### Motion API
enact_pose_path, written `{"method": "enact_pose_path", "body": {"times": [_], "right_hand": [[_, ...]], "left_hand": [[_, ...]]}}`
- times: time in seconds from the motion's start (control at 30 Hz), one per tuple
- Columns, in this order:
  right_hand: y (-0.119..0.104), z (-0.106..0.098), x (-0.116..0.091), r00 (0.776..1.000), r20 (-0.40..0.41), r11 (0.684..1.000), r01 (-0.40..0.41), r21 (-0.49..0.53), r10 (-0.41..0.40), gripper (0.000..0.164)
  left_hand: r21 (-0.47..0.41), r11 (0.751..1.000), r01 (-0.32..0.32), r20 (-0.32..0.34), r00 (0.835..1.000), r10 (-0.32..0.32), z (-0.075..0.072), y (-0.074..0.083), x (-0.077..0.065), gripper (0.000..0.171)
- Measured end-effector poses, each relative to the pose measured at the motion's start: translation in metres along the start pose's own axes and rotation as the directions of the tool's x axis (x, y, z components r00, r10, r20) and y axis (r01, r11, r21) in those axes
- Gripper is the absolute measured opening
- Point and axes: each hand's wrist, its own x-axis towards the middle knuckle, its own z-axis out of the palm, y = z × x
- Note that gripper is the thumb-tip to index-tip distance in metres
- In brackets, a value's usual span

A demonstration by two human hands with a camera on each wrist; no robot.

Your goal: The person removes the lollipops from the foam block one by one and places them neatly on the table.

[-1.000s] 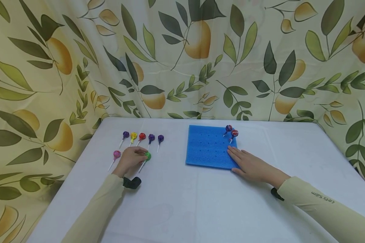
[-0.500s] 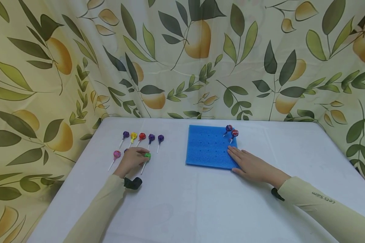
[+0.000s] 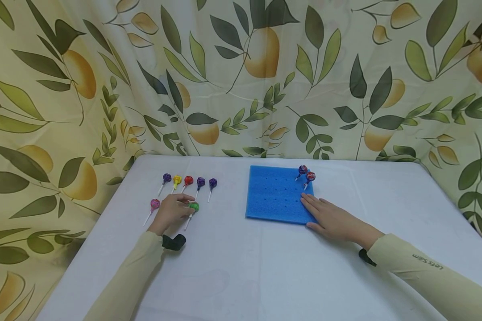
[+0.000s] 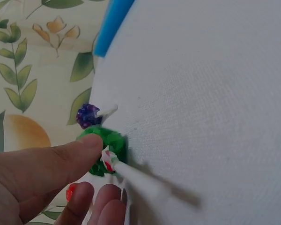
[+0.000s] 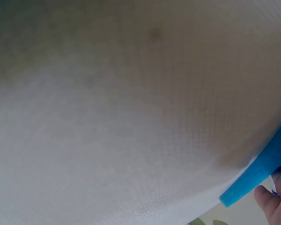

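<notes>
My left hand [image 3: 170, 214] is among the lollipops on the left side of the table, pinching a green lollipop [image 3: 195, 207] by its wrapped head. In the left wrist view the thumb lies on the green wrapper [image 4: 114, 140], and the white stick [image 4: 140, 176] points away, toward the lower right. My right hand [image 3: 331, 220] lies with straight fingers over the right front corner of a blue foam board [image 3: 261, 196] with rows of small holes. Two lollipops [image 3: 310, 176] stand in the board's far right corner, just beyond the fingertips.
Behind the left hand, purple [image 3: 213, 183], red [image 3: 188, 180] and yellow [image 3: 176, 179] lollipops lie in a row. A pink one [image 3: 155, 204] lies to that hand's left. A white cloth covers the table [image 3: 241, 267], and a leaf-patterned curtain [image 3: 233, 111] hangs behind it.
The green lollipop has shifted and turned slightly in the left hand's fingers, its stick end swinging a little right and then back. The right hand and the board have stayed in place.
</notes>
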Motion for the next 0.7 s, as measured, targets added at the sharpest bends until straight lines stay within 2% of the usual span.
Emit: {"method": "enact_pose_path", "body": {"times": [0.43,0.7], "right_hand": [[-0.0012,0.0000,0.0005,1.000,-0.004,1.000,-0.001,-0.012,0.001,0.070],[-0.0012,-0.0006,0.0003,1.000,0.000,1.000,-0.004,-0.005,0.004,0.071]], "left_hand": [[0.057,0.997,-0.055,0.009,0.998,0.055,-0.0031,-0.0010,-0.0022,0.028],[0.041,0.995,-0.086,0.049,0.995,0.084,-0.0008,0.0018,0.0009,0.027]]}}
